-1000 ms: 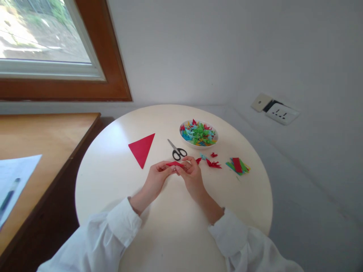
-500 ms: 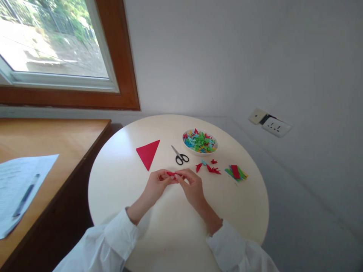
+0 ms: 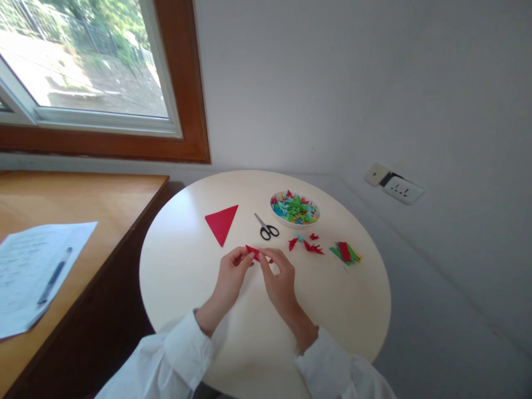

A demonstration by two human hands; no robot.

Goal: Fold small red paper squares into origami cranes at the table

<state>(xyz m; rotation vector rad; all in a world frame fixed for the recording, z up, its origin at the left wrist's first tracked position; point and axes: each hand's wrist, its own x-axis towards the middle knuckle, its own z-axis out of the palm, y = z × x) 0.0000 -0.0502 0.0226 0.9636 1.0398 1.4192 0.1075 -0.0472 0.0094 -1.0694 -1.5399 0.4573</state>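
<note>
Between my two hands is a small piece of folded red paper [image 3: 252, 252], held above the round table. My left hand [image 3: 231, 274] pinches its left side with thumb and fingers. My right hand [image 3: 280, 275] grips the right side, thumb and forefinger closed on it; fingers cover part of the paper. Just beyond the hands lie black-handled scissors [image 3: 266, 228], blades pointing away. A larger red paper triangle [image 3: 222, 224] rests to their left. Several small folded red paper pieces [image 3: 312, 247] and a light blue one [image 3: 299, 238] lie right of my right hand.
A white bowl [image 3: 296, 224] of many coloured folded paper pieces stands toward the table's back. Coloured paper strips [image 3: 346, 252] are piled at the right. On a wooden desk [image 3: 124, 194] at left are written sheets [image 3: 25, 266] and a pen [image 3: 55, 276]. A wall bounds the white table [image 3: 183, 221].
The red paper has been tilted between my fingers, and more of its face now shows as a pointed shape. Both hands keep hold of it. The camera view has shifted slightly.
</note>
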